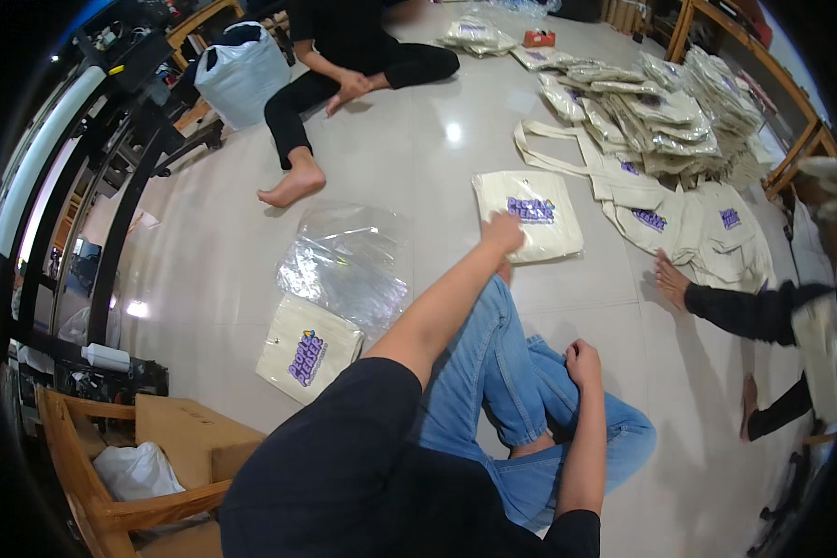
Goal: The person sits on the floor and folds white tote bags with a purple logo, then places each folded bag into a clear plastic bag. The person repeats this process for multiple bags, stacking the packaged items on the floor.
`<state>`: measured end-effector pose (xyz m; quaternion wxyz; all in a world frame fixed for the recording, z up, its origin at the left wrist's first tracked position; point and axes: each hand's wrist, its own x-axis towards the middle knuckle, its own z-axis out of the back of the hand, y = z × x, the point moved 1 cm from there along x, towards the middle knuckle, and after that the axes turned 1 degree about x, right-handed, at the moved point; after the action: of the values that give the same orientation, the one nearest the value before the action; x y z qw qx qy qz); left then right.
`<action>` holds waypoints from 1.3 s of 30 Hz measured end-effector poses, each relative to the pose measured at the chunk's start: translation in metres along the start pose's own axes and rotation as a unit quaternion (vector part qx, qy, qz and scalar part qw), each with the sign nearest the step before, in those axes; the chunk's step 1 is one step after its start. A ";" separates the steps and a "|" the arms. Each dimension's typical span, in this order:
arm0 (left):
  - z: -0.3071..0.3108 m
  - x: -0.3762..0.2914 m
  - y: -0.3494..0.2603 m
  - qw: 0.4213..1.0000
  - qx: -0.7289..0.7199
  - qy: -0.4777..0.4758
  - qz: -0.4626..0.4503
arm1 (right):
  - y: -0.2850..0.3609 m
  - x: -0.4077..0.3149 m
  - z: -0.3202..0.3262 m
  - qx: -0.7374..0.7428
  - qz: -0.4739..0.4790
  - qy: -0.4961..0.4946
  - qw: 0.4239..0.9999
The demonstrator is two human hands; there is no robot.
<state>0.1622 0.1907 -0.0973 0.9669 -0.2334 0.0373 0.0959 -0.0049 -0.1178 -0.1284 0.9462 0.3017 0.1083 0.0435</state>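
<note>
My left hand (504,234) reaches forward and touches the lower left of a folded cream tote bag in a clear plastic sleeve (554,240). Purple lettering is printed on the bag, and a metal snap shows near its top edge. The fingertips are partly hidden, so their grip is unclear. Over my bent knee in blue jeans rests my right hand (584,363), loosely curled, with no object visible in it. To my left lies a second folded tote bag (308,349), bare of plastic. Beyond it, several clear plastic sleeves (345,261) are spread on the floor, overlapping.
Bagged totes form a large pile (655,111) at upper right, with loose tote bags (711,230) before it. A seated person's foot (296,181) is ahead; another person's foot (672,279) stands at right. A wooden frame (97,509) holds a cardboard box (181,436) at lower left.
</note>
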 end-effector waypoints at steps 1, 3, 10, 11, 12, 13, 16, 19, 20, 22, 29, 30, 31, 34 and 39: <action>0.002 -0.010 -0.010 0.997 0.017 0.061 -0.040 | 0.003 -0.004 0.000 -0.010 0.012 -0.008 1.000; 0.005 -0.025 -0.023 0.978 0.058 0.166 -0.112 | 0.014 -0.007 0.005 -0.029 0.036 -0.026 0.999; 0.007 -0.034 -0.011 0.959 0.122 0.204 -0.154 | 0.054 -0.045 0.002 -0.100 -0.003 0.004 0.995; 0.007 -0.041 -0.012 0.963 0.115 0.191 -0.154 | 0.053 -0.050 0.003 -0.105 0.001 0.000 0.994; 0.010 -0.045 -0.012 0.966 0.110 0.176 -0.152 | 0.054 -0.053 0.004 -0.109 0.006 -0.005 0.994; 0.014 -0.048 -0.011 0.970 0.108 0.165 -0.140 | 0.056 -0.055 0.004 -0.106 0.010 -0.010 0.994; 0.028 -0.058 -0.007 0.978 0.107 0.148 -0.099 | 0.063 -0.059 0.002 -0.096 0.019 -0.020 0.995; 0.042 -0.073 -0.010 0.974 0.136 0.170 -0.056 | 0.065 -0.060 0.000 -0.095 0.011 -0.023 0.995; 0.044 -0.080 -0.012 0.969 0.160 0.181 -0.043 | 0.065 -0.059 -0.001 -0.100 0.000 -0.021 0.995; 0.048 -0.086 -0.024 0.956 0.199 0.213 -0.044 | 0.058 -0.056 0.002 -0.103 -0.010 -0.019 0.994; 0.027 -0.013 0.031 0.918 0.270 0.235 -0.172 | 0.080 -0.033 0.014 -0.061 -0.029 0.013 0.998; 0.014 -0.010 0.015 0.908 0.236 0.270 -0.215 | 0.045 -0.031 0.002 -0.069 -0.042 -0.026 0.996; 0.000 -0.047 -0.013 0.901 0.197 0.302 -0.240 | 0.024 -0.051 -0.005 -0.052 -0.116 0.001 0.992; 0.022 -0.062 -0.010 0.866 0.215 0.392 -0.225 | 0.032 -0.056 -0.026 -0.090 -0.044 0.019 0.995; 0.040 -0.038 0.013 0.882 0.153 0.418 -0.153 | 0.058 -0.050 -0.013 -0.086 -0.033 0.027 0.995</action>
<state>0.1238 0.2144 -0.0628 0.8881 -0.1036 0.4158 -0.1665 -0.0580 -0.0709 -0.0961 0.9663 0.2141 0.1396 0.0296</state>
